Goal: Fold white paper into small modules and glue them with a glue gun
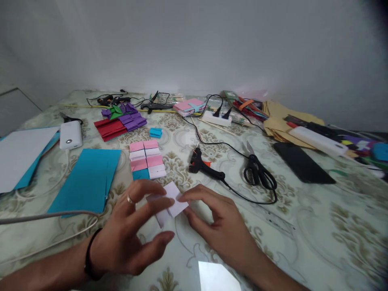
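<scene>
A small piece of folded white paper (177, 207) is between my two hands, just above the table. My left hand (133, 230), with a ring and a black wristband, has its first fingers on the paper's left part while its thumb stands apart below. My right hand (220, 222) pinches the paper's right edge between thumb and fingers. Right beyond the hands lie several folded paper pieces (139, 163) in pink, white and blue, set in two columns. A loose white paper piece (216, 277) lies on the table at the bottom.
A black glue gun (209, 169), scissors (259, 171) and a clear ruler (273, 220) lie to the right, near a black phone (303, 161). On the left are blue sheets (87, 178) and a white power bank (71, 134). A power strip (217, 118) and cables run behind.
</scene>
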The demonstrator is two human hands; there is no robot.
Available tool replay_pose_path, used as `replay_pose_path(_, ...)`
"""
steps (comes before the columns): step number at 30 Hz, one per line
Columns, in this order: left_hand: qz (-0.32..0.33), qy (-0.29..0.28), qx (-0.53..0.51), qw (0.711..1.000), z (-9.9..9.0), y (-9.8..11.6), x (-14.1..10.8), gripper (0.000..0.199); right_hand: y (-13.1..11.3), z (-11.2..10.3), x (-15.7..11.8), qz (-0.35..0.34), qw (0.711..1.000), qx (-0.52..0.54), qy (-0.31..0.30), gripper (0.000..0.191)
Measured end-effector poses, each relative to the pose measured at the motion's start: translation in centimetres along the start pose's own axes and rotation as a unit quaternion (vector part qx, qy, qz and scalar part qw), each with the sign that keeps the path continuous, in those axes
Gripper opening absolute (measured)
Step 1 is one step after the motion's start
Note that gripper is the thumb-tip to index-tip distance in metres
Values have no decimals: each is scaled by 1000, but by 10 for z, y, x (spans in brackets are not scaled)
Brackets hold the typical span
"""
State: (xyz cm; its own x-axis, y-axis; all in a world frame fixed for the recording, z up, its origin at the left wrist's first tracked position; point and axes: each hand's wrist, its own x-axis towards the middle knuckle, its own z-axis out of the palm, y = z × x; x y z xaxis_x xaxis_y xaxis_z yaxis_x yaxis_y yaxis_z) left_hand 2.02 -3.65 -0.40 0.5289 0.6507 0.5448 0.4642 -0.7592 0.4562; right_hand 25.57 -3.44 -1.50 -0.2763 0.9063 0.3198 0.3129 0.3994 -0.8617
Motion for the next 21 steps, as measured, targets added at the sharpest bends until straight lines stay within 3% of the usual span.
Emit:
replay_pose_path(4, -186, -12, -147, 971, -3, -3, 5, 24, 2, -4, 2, -21, 999, -26, 23, 20)
replay_pose_path(7, -247, -37, -271, 929, 1, -7, 9, 16, 2, -5, 2, -49, 998, -31, 29, 22)
replay_pose_path(9, -245, -47, -283, 926, 3, -9, 9, 18, 2, -5, 2, -65, 997, -37, 37, 22)
replay_pose_path(12, -192, -59, -229, 953, 2, -10, 7, 26, 2, -5, 2, -69, 995, -56, 48, 18)
replay_pose_path(15, -137, -85, -230, 960, 0, -7, 6, 46, 1, -5, 2, -68, 994, -76, 47, 14)
replay_pose_path(17, -134, -96, -232, 959, 0, -6, 6, 59, 1, -4, 2, -57, 994, -80, 43, 15)
replay_pose_path(18, -139, -98, -225, 960, 2, -7, 5, 59, 2, -4, 2, -47, 995, -78, 40, 15)
replay_pose_path(21, -183, -92, -198, 959, 6, -10, 4, 34, 3, -3, 3, -15, 998, -59, 34, 14)
